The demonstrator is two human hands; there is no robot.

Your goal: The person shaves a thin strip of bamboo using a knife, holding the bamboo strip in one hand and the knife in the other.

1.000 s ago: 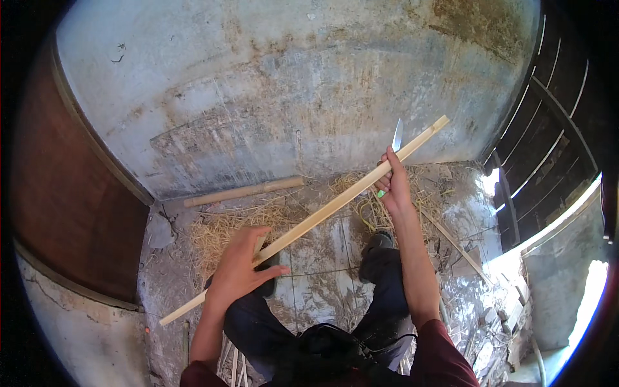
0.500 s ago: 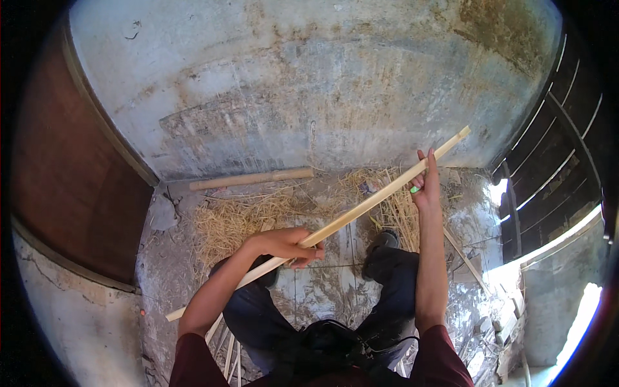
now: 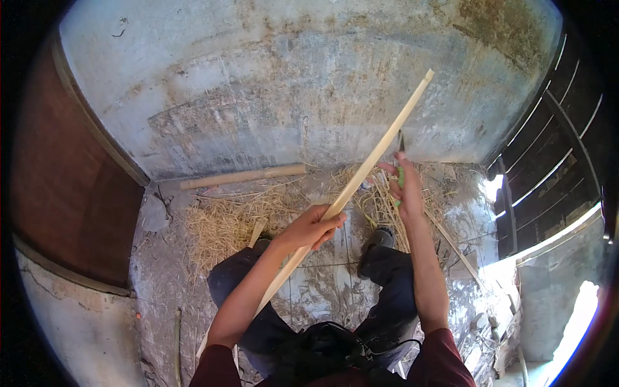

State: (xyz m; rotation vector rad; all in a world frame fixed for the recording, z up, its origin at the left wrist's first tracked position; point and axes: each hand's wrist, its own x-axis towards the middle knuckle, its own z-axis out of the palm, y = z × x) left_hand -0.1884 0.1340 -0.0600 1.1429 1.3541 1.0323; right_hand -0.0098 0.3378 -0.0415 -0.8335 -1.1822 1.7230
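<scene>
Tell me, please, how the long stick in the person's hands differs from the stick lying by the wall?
The long stick is held off the ground, slanting up to the right, gripped by the left hand; the stick by the wall lies flat on the floor, untouched. The held one looks longer, thinner and paler; the one on the floor looks shorter, thicker and browner. Both are straight, bare wood-coloured sticks.

Pale, smooth wooden strip (image 3: 361, 171), rough stained concrete wall (image 3: 271, 84), dry matt straw (image 3: 225, 222) on the floor.
</scene>
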